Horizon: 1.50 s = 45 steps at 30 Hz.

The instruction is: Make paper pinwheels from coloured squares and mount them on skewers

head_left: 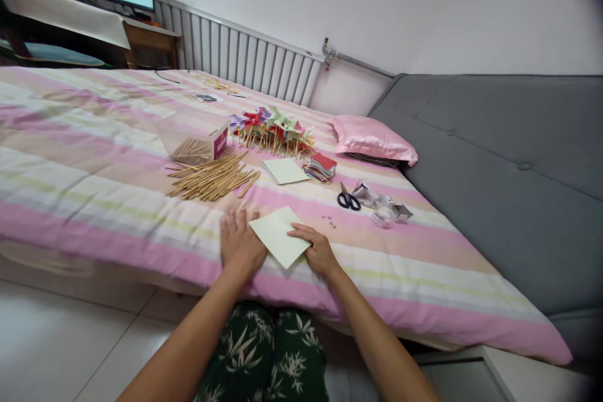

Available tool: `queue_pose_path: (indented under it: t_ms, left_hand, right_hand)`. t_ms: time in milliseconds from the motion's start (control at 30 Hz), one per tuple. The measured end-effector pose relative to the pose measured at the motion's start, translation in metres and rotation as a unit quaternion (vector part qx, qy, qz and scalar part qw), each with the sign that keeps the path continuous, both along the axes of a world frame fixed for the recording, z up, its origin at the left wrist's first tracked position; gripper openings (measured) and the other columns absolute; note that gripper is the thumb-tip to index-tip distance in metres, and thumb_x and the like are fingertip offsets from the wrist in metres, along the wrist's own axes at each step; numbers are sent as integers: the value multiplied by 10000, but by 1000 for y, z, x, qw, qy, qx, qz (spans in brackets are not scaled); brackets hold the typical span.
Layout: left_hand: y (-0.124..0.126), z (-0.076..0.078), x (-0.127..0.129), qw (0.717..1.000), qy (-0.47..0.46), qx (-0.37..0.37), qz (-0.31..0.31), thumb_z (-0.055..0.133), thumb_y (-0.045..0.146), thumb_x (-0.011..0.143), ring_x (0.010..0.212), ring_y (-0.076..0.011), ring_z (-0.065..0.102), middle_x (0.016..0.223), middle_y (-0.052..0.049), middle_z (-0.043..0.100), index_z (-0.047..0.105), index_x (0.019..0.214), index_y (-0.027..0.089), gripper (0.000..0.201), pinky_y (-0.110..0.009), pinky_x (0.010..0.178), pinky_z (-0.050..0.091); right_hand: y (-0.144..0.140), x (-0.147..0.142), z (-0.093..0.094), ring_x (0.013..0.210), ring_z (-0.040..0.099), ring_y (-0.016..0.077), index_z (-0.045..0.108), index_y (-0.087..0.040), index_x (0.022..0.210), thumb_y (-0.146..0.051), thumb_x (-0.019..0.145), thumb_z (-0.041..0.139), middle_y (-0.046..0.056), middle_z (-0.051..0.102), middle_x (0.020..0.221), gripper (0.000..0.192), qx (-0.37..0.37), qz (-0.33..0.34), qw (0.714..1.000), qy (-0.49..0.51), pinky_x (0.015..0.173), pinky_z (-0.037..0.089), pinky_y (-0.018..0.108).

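Note:
A pale green square sheet of paper (279,235) is turned with one corner toward me, near the bed's front edge. My right hand (320,251) grips its right corner, fingers lying over the top face. My left hand (240,245) rests flat on the striped bedspread with its fingers spread, close against the paper's left corner. Just beyond lie a pale green stack of paper (286,171) and a smaller stack of coloured squares with red on top (321,166). A spread pile of thin wooden sticks (211,179) lies beyond my left hand.
Several finished paper pinwheels (273,125) stand bunched farther back, beside a clear box (195,144) with sticks. Black-handled scissors (348,199), a small clear round container (384,217) and tiny bits (330,222) lie right. A pink pillow (372,138) leans near the grey headboard (494,169).

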<state>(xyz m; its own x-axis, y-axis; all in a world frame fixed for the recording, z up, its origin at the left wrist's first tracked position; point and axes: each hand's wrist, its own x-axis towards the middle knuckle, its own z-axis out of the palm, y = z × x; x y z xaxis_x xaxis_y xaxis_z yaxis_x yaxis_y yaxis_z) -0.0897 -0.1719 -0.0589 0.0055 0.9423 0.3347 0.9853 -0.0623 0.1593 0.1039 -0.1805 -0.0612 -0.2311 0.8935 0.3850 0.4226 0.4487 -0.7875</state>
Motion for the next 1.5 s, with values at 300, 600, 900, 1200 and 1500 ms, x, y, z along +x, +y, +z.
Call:
queue_pose_path:
  t_ms: [300,600,900,1200,1500]
  left_hand:
    - [-41,-8,-105,989,-14,37,139,298,539,847,1340,-356,175,1453,-185,270,291,1402,145,681,-568,1039,89]
    - [-28,27,-91,990,-14,103,-97,485,447,787,1315,-325,276,1428,-216,292,285,1369,73,720,-448,1039,291]
    - [-4,16,-14,925,-22,81,-370,489,85,741,1210,-244,456,1303,-143,508,505,1237,133,499,-415,1025,352]
    - [-2,-10,-20,917,-183,43,-352,484,169,824,1046,-175,589,1071,-54,677,668,1024,217,276,-393,1010,366]
    - [-6,-11,-31,916,-324,46,-233,536,307,812,1021,-203,554,1012,-83,630,700,791,189,204,-345,914,423]
  right_hand:
    - [-6,7,-4,1155,518,171,632,-237,1077,20,569,367,10,625,1169,627,3,-2,1000,-11,1021,360,369]
    - [-11,7,-6,1180,490,183,583,-230,1085,-8,678,373,25,610,1193,510,54,-45,993,-94,1040,292,404]
    - [-13,17,-3,1148,526,185,624,-242,958,-44,732,418,10,647,1134,364,81,-76,983,-144,1063,203,451]
    - [-32,35,-8,1068,559,208,661,-258,989,-234,821,534,39,667,1081,212,70,-111,985,-116,953,368,396]
    - [-15,29,-9,826,588,195,691,-209,762,-418,827,510,41,692,854,284,8,-177,982,-71,776,422,307]
